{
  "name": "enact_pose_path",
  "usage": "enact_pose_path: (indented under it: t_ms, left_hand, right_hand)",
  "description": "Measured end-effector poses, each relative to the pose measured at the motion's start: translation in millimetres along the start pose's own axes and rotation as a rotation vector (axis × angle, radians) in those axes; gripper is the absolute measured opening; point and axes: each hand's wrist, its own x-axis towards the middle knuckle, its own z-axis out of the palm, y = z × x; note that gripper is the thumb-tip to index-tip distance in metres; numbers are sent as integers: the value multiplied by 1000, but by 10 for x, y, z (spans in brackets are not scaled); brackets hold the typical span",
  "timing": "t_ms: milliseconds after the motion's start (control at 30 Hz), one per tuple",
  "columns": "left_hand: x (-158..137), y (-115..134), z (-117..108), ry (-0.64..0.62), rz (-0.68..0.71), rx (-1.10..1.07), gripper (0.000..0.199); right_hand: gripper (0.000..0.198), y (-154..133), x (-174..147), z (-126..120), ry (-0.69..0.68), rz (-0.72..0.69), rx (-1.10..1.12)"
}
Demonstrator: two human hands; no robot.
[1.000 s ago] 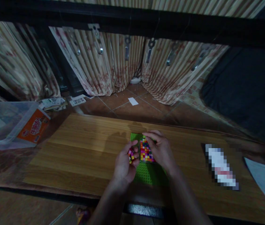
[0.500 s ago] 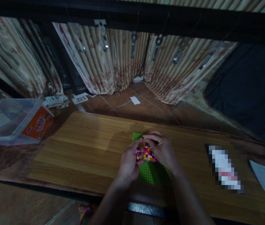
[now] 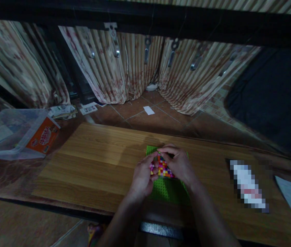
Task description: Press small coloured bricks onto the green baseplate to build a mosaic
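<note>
Head view: both hands are gathered over a green studded baseplate (image 3: 164, 192), which lies near the middle of the wooden surface (image 3: 88, 164), toward the wearer's edge. A patch of small multicoloured bricks (image 3: 164, 170) shows between the hands, above the baseplate; whether it is fixed there cannot be told. The left hand (image 3: 142, 176) is curled around a few loose bricks (image 3: 152, 168), pink and yellow among them, its thumb stretched toward the far left corner of the patch. The right hand (image 3: 180, 166) leans over the patch's right side, thumb and forefinger drawn together at that same corner; whether they pinch a brick is too small to tell. One second ago a clear gap parted the left thumb from the right fingertips; now the tips almost meet. Against half a second ago, the hands have hardly changed. The whole scene sits slightly farther right than in the oldest frame, including the clear plastic bin (image 3: 11, 152) with its orange label (image 3: 44, 135), the white card (image 3: 148, 110) on the floor (image 3: 124, 115), and the pixelated item (image 3: 248, 185) at the surface's right, so the camera has turned a little.
</note>
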Motion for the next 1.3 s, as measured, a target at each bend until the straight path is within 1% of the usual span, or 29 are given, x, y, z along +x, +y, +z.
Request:
enact_pose_path:
  t_ms: [167,267,400,467,533,567,667,733,800,900,1000,1133,1233,1300]
  left_hand:
    - [-13,-6,5,19,11,13,26]
    - [-30,2,4,37,28,-19,26]
    - [-68,63,3,60,47,-174,22]
    - [-94,98,5,48,39,-248,19]
    - [-122,118,9,33,37,-292,18]
    - [-136,123,12,25,38,-304,18]
    - [-172,115,26,-3,35,-324,17]
    - [-190,98,42,-17,31,-330,19]
    - [-203,75,64,0,35,-322,22]
    - [-216,27,105,51,48,-279,25]
    - [-228,-28,148,83,62,-206,25]
    - [-248,-77,178,91,84,-84,28]
    - [-269,-74,177,64,63,-35,27]
    - [-282,-55,175,50,40,-40,27]
  right_hand:
    - [19,11,4,11,-6,9,18]
    - [20,-5,-36,-9,30,5,22]
    - [26,-53,-111,-90,175,19,40]
    - [21,-109,-147,-139,263,-8,52]
    - [17,-197,-191,-177,312,-50,63]
    - [15,-250,-220,-187,307,-71,65]
    - [15,-408,-340,-167,194,-114,51]
    - [16,-480,-434,-114,113,-138,33]
    - [18,-520,-515,-49,77,-146,-4]
    - [23,-553,-574,18,65,-144,-63]
    - [26,-591,-569,22,47,-146,-73]
    - [16,-638,-559,-3,57,-151,-37]
    - [12,-648,-566,-17,103,-128,34]
    - [11,-634,-561,-33,162,-108,110]
